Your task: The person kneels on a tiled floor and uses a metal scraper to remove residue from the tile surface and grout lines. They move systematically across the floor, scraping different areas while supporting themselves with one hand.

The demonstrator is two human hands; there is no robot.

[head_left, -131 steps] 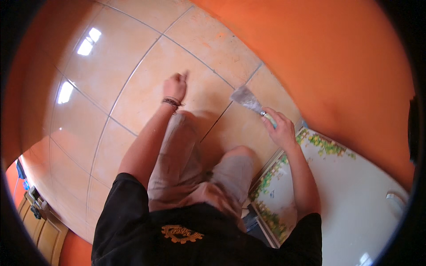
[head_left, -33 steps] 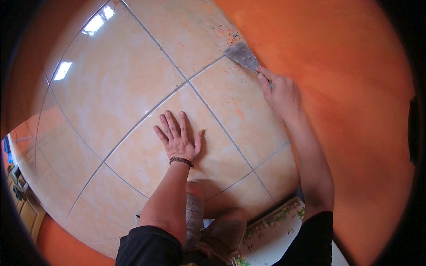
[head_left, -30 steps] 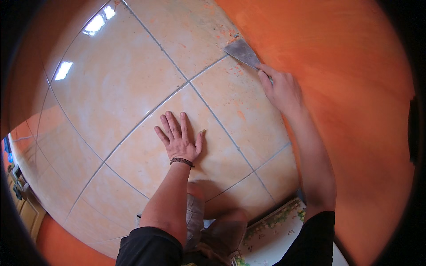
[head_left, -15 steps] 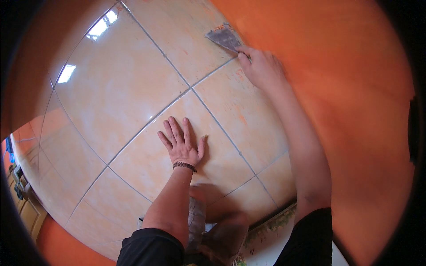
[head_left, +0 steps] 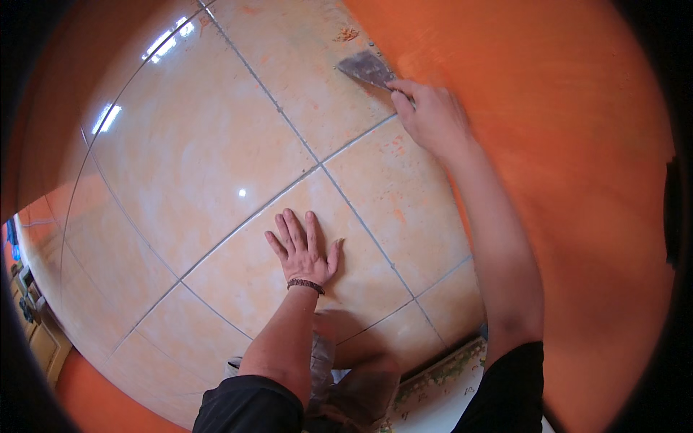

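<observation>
My right hand (head_left: 435, 119) is wrapped round the handle of a scraper (head_left: 366, 70) with a wide grey metal blade. The blade rests low against the beige tiled floor (head_left: 195, 137), near the foot of the orange wall (head_left: 563, 166). Just beyond its edge lies a small heap of orange paint scrapings (head_left: 346, 34), with a few dark crumbs beside it. Flat on a tile, fingers spread, my left hand (head_left: 303, 251) holds nothing; a dark braided bracelet circles its wrist. The scraper's handle is mostly hidden in my right hand.
Orange smears (head_left: 395, 148) mark the tiles along the wall. A white board with a patterned border (head_left: 440, 382) lies at the lower right beside my legs. Light brown wooden furniture (head_left: 47, 346) stands at the far left, by another orange wall section (head_left: 101, 393).
The scraper has drawn back slightly from the scrapings, which now lie apart from the blade. The view has shifted a little, and my left hand stays planted on the tile.
</observation>
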